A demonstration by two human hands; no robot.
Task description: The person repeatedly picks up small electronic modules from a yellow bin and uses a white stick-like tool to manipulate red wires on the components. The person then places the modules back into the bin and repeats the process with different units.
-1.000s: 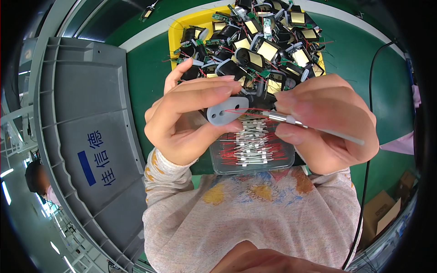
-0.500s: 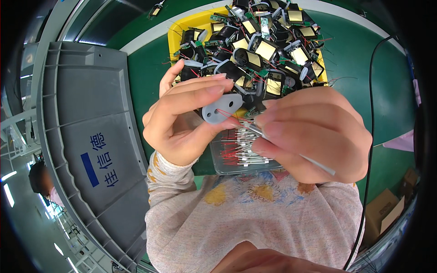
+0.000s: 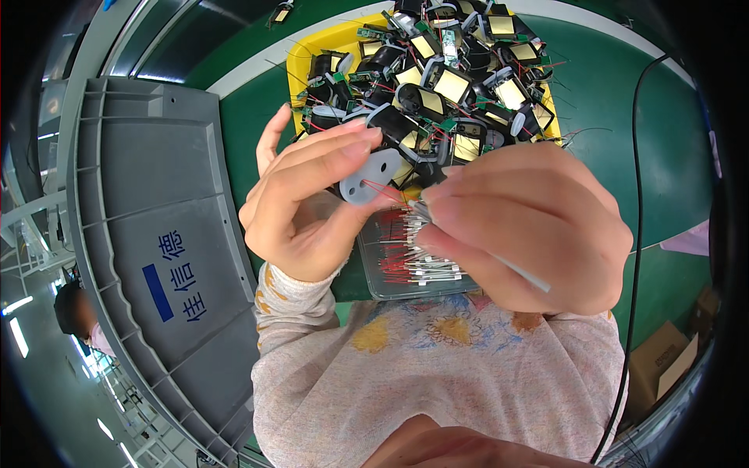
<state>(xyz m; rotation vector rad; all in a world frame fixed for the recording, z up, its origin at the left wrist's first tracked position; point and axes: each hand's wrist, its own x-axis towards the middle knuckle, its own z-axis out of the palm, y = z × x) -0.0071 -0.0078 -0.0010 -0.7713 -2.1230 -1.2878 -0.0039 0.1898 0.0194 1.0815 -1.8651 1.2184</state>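
My left hand pinches a small grey oval piece with round holes, its face turned toward the right. Thin red wires come out of one hole. My right hand is closed around a slim metal tool that looks like tweezers. Its tips meet the wire ends beside my left fingertips; whether they grip them I cannot tell. Below the hands is a clear tray of red and white wired parts, partly hidden by my right hand.
A yellow bin heaped with black housings stands beyond my hands on the green table. At the left is a large grey crate. A black cable runs down the right side, near a cardboard box. Another person is far left.
Both hands have shifted slightly left, carrying the grey oval piece and the tweezers. The oval piece has tilted somewhat more upright. Its red wires still reach toward the tweezer tips.
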